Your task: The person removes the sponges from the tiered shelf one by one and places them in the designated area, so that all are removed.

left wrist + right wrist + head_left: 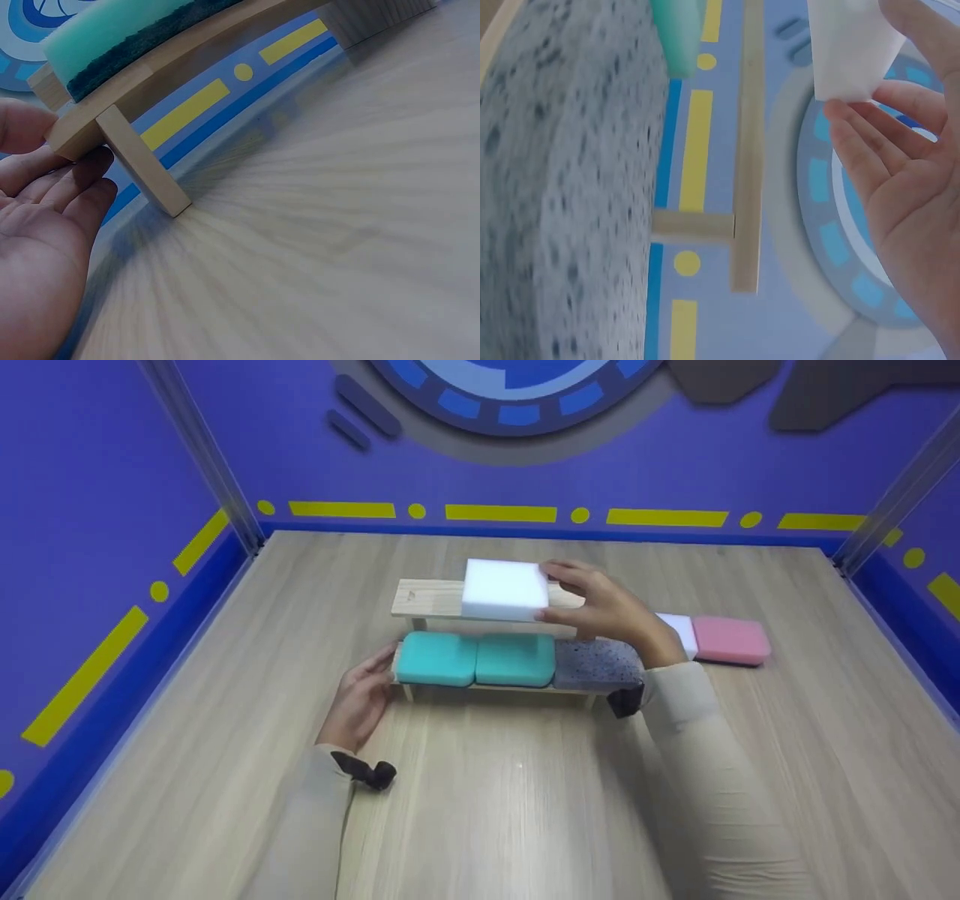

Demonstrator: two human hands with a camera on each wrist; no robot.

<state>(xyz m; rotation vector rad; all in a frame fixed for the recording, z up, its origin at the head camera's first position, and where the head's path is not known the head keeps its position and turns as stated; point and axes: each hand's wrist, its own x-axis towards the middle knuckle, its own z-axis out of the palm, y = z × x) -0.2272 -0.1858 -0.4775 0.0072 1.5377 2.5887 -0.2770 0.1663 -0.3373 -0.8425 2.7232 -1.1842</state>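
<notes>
My right hand [604, 604] pinches a white sponge [504, 589] between thumb and fingers, over the upper board of a two-tier wooden rack [427, 598]. A gap shows between the white sponge [847, 52] and the board in the right wrist view. On the lower tier sit two teal sponges [437, 658] side by side, then a speckled grey sponge [596, 662], partly hidden by the right forearm. My left hand [360, 701] grips the left end of the lower tier. In the left wrist view its thumb [26, 126] is at the board's end, with fingers underneath.
Right of the rack, a pink sponge [731, 640] with a dark underside lies on the wooden table [480, 810], beside another white sponge [681, 631] partly behind the right wrist. Blue walls with yellow markings [501, 514] border the table at the back and sides.
</notes>
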